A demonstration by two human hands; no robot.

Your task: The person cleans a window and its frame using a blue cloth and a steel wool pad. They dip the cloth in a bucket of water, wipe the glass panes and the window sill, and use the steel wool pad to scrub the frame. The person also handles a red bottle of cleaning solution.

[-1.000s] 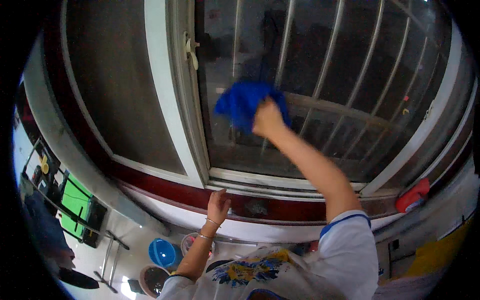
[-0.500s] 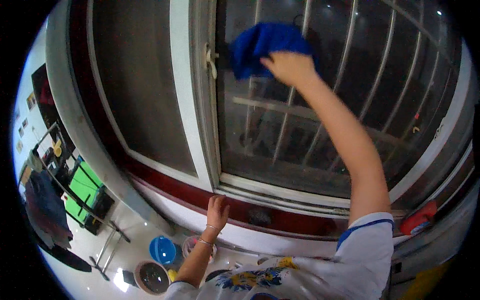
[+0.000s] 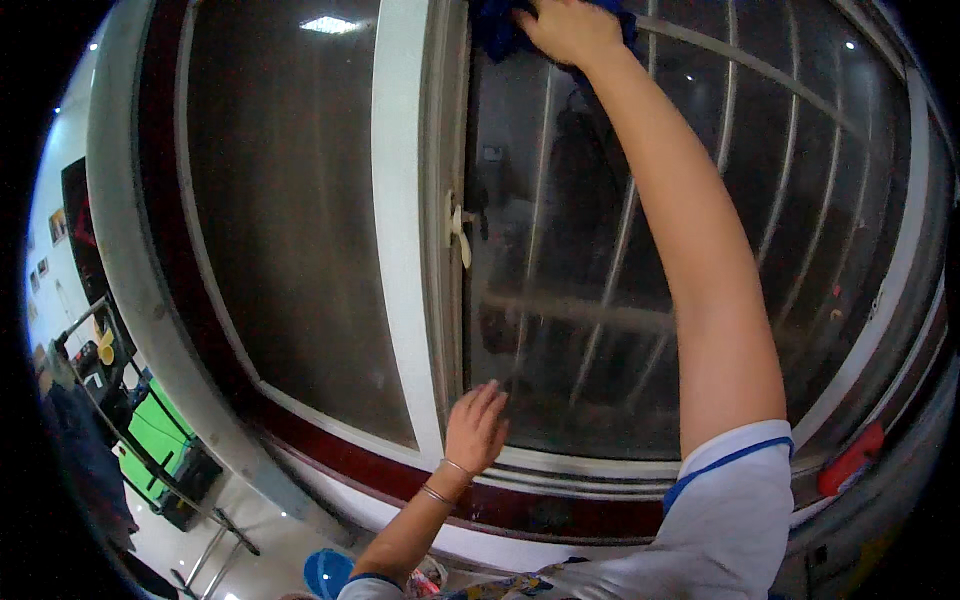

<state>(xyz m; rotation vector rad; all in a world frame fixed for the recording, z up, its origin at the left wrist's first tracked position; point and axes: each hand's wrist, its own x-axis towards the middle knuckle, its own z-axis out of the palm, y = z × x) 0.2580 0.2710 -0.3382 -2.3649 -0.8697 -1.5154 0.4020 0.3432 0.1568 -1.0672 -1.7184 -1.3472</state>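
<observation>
High on the right window pane, my right hand presses a blue cloth against the glass, its arm stretched far up. The picture's upper edge cuts off part of the cloth. My left hand is low by the bottom of the window frame, fingers extended and nothing held; whether it touches the frame I cannot tell. Bracelets circle that wrist. A pale window handle sits on the upright frame between the two hands.
Metal bars run behind the glass. A dark red sill lies below, with a red object at its right end. On the floor at lower left stand a blue bucket and a metal rack with dark clothes.
My right hand has carried the blue cloth upward over the pane. The view has tilted up, and my left hand now appears a little farther right, reaching over the lower frame.
</observation>
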